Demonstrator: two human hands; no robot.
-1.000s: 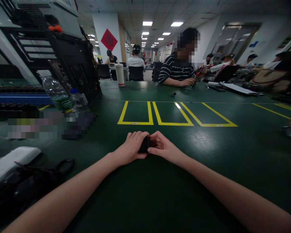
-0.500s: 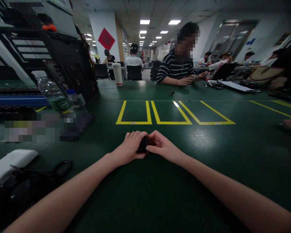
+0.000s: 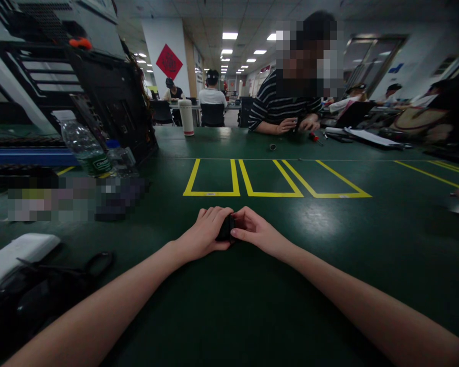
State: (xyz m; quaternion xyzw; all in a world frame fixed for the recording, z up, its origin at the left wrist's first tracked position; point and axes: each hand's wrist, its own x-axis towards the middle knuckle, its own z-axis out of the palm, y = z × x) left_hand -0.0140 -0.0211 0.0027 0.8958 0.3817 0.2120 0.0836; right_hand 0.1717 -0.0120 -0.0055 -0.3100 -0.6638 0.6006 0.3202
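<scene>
A small black object with a box-like shape lies between my two hands, low over the green tabletop. My left hand wraps over it from the left, fingers on top and thumb on the near side. From the right, my right hand pinches its edge with bent fingers and thumb. The fingers hide much of the object, so its exact kind does not show. Just beyond my hands, yellow tape outlines mark the table.
On the left stand a large plastic bottle, a smaller blue-capped bottle and an open computer case. Black cables and a white device lie nearer. Across the table, a person in a striped top works beside a white tumbler.
My hands and the black object stay practically still. The person across has leaned forward, with both hands closer together, and the red-tipped item there now lies lower on the table.
</scene>
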